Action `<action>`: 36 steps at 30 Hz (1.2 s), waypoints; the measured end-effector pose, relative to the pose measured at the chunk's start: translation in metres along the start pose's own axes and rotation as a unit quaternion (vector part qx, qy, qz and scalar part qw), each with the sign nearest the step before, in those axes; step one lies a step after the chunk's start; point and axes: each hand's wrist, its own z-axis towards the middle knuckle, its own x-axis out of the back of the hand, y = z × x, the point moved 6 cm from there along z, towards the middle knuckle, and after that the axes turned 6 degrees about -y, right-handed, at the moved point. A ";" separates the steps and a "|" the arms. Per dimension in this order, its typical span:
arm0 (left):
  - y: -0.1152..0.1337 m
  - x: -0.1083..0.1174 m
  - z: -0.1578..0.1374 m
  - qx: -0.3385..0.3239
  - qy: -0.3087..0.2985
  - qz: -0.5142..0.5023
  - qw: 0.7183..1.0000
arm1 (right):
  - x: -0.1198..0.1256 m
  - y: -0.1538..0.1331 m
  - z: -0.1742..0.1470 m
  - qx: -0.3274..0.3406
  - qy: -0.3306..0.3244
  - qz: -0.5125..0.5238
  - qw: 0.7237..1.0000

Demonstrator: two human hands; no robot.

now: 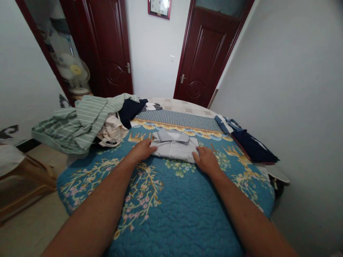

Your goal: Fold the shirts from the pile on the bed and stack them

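A grey-and-white striped polo shirt lies folded into a compact rectangle on the blue quilted bedspread. Its grey collar faces up along the far edge. My left hand grips the shirt's left end, thumb on top and the other fingers mostly hidden. At the right end my right hand holds the edge in the same way, its thumb and fingers closed on the fabric.
To the left, a heap of loose clothes includes a green striped garment, a cream one and a navy one. Folded dark clothes lie along the right side by the wall. A wooden chair stands at left.
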 end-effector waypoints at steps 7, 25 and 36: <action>-0.005 -0.004 0.005 0.000 0.028 -0.028 0.999 | -0.004 -0.004 -0.003 -0.065 -0.034 0.039 0.997; -0.003 0.006 0.048 0.010 0.079 -0.026 0.997 | -0.010 0.001 0.006 -0.069 -0.045 0.076 0.994; -0.010 0.007 0.067 0.010 0.140 -0.105 0.984 | -0.003 0.020 0.023 -0.056 0.000 0.126 0.990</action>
